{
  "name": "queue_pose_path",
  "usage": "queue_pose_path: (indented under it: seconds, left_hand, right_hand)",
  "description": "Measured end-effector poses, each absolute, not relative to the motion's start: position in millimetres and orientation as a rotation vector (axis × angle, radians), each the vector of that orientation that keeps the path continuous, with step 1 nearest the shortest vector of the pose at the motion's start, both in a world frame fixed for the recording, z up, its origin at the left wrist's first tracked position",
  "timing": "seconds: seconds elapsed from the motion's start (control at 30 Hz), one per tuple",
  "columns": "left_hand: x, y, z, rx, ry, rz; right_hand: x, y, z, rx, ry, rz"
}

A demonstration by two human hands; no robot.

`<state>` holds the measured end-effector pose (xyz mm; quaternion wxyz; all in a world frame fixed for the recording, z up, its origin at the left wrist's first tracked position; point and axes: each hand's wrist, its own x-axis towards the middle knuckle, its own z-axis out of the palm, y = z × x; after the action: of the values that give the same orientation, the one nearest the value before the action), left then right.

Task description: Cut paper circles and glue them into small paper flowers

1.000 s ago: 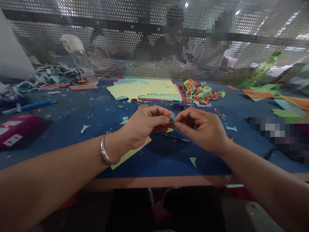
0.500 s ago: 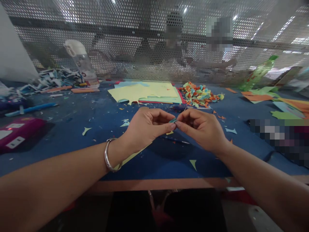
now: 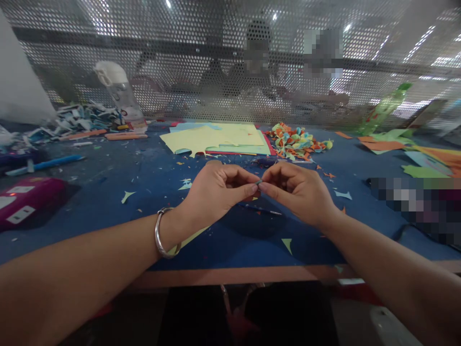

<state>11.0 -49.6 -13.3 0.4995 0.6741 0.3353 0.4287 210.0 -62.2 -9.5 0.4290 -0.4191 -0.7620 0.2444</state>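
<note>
My left hand and my right hand meet over the middle of the blue table. Between their thumbs and fingertips both pinch a tiny green-blue paper piece, mostly covered by the fingers. A silver bangle circles my left wrist. Under the hands lies a thin dark pen-like tool with a pale tip. Part of a yellow sheet shows below my left hand. A triangular yellow-green scrap lies nearer the front edge.
Behind the hands are stacked coloured sheets and a heap of small colourful paper pieces. At left stand a white-capped bottle and a magenta device. A green bottle is at back right. People show behind the perforated screen.
The green-blue piece shows less between the fingertips, which are slightly closer together. The whole view has shifted a little.
</note>
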Motion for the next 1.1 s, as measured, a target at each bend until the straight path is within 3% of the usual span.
queue_pose_path:
  seconds: [0.57,0.9,1.1]
  left_hand:
    - [11,-45,-15,1.651,0.766,0.911]
    - [6,-44,-7,1.569,0.532,0.834]
    - [10,-38,-13,1.591,0.53,0.885]
  right_hand:
    - [208,-62,-3,-1.033,-1.951,0.812]
    - [209,-61,-8,-0.889,-1.59,1.298]
    - [209,-61,-10,-0.895,-1.647,1.241]
